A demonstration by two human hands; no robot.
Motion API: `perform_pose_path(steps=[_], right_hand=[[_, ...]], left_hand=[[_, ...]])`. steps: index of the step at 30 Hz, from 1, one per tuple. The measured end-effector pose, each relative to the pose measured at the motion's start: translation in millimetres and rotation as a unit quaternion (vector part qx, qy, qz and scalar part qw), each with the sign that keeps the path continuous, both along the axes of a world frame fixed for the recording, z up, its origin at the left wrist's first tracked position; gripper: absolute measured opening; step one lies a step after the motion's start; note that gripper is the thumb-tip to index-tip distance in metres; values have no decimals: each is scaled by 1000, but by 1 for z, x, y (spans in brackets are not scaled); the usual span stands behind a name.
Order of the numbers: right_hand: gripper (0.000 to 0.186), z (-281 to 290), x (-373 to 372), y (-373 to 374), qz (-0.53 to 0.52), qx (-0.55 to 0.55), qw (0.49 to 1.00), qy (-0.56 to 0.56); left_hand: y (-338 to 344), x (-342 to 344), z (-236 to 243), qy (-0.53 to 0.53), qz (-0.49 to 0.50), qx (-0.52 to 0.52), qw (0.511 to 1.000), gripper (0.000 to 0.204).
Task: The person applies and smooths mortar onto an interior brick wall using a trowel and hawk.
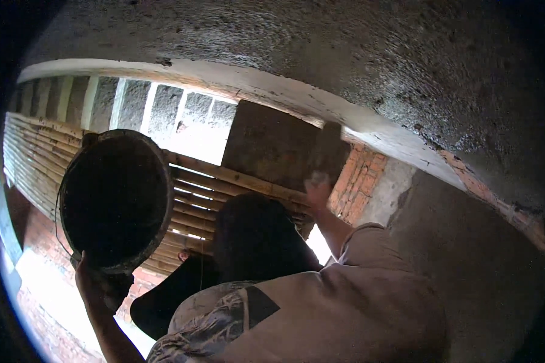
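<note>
My left hand (103,289) grips the lower edge of a round dark bucket (116,199) with a thin wire handle. The bucket is tipped so its wide mouth shows, but the inside is too dark to make out. Out in front on the right, my right hand (318,189) is closed round a flat greyish tool (328,144), smeared by motion; its exact kind cannot be told. Behind that tool lies a dark brown board (269,142). Wet grey plaster (399,78) covers the surface beyond, above the tool.
Bamboo poles (194,209) lashed side by side form a platform beneath me, with bright gaps between some. A pale ledge (272,85) runs along the plaster's lower edge. Exposed red brick (360,178) and a grey wall (484,260) stand to the right. My dark-clothed legs (254,239) are below.
</note>
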State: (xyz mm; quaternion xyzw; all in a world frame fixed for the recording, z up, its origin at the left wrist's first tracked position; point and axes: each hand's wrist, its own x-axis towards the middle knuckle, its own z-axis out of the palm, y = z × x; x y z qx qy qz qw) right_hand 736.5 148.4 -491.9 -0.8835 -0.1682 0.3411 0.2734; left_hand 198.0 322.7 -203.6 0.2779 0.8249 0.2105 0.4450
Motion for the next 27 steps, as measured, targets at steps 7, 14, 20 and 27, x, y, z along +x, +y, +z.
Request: perform_pose_path(steps=[7,14,20,27], right_hand=[[37,-27,-7,-11,40,85,996,-7],[36,-52,-49,7,161,75,984,-7],[34,-67,-64,17,261,65,963,-20],[33,-88,-70,22,374,53,925,-30]], left_hand=[[9,5,17,1,88,-32,996,37],[-8,-28,10,-107,97,-1,990,37],[-3,-22,10,-157,112,-2,981,36],[-11,-29,13,-135,109,-6,985,34]])
